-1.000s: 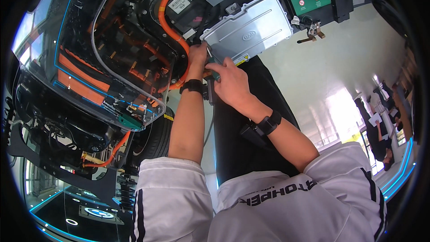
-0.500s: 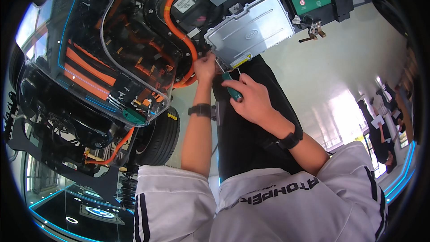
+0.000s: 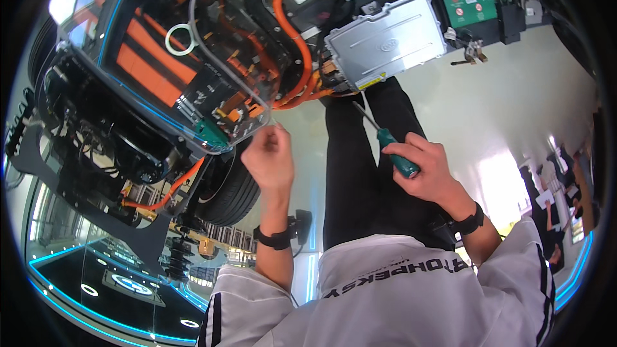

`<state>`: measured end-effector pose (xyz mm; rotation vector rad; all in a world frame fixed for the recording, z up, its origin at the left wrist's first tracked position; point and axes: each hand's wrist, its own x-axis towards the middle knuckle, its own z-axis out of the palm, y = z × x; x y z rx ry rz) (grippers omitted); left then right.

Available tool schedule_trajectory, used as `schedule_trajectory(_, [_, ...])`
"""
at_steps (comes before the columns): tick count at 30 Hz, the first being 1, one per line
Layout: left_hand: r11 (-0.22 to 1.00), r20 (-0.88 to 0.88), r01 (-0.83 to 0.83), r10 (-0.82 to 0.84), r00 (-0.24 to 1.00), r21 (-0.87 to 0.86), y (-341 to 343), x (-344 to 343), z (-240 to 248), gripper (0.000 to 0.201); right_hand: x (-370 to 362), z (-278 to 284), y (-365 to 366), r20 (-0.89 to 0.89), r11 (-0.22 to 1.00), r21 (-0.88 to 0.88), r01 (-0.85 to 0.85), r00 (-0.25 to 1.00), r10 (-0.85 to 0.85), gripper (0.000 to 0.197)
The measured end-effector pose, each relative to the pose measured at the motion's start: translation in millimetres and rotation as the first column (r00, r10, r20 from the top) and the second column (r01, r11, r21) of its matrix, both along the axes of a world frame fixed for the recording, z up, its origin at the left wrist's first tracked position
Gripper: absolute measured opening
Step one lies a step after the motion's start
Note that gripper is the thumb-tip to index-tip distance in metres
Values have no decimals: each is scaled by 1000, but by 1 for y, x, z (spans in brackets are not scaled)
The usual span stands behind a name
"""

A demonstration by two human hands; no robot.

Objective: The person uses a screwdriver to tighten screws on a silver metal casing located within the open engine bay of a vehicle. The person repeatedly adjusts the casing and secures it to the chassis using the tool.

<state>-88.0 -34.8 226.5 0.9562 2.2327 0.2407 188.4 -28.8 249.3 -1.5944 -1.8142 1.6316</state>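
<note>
My right hand [image 3: 425, 167] is wrapped round the green handle of a screwdriver [image 3: 400, 154]. Its dark shaft points up and to the left, apart from the silver metal box [image 3: 389, 42]. Near the lower corner of a clear-covered battery pack [image 3: 154, 64] is my left hand [image 3: 268, 157]. Its fingers are curled in and pressed together; whether something small sits in them is hidden. Thick orange cables [image 3: 301, 45] run down to connectors at the silver box's left side.
A green-labelled black battery [image 3: 472, 8] sits right of the silver box, with a metal clamp [image 3: 472, 53] below it. Under the pack stands a tire [image 3: 232, 194]. Several people [image 3: 553, 199] are far off at the right.
Both hands have come away from the silver box. My left hand moved down and left, while my right hand moved down and right with the screwdriver.
</note>
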Motion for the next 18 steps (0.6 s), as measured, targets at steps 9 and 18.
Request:
schedule_trajectory(9, [935,-326,308,-350,878,-173,58,-102,12,27,-7,-7,-9,84,1000,-9,20,996,-19,36])
schedule_trajectory(18, [869,-315,405,-484,816,-285,60,-127,-11,23,-10,-13,-20,116,997,-68,25,993,-17,37])
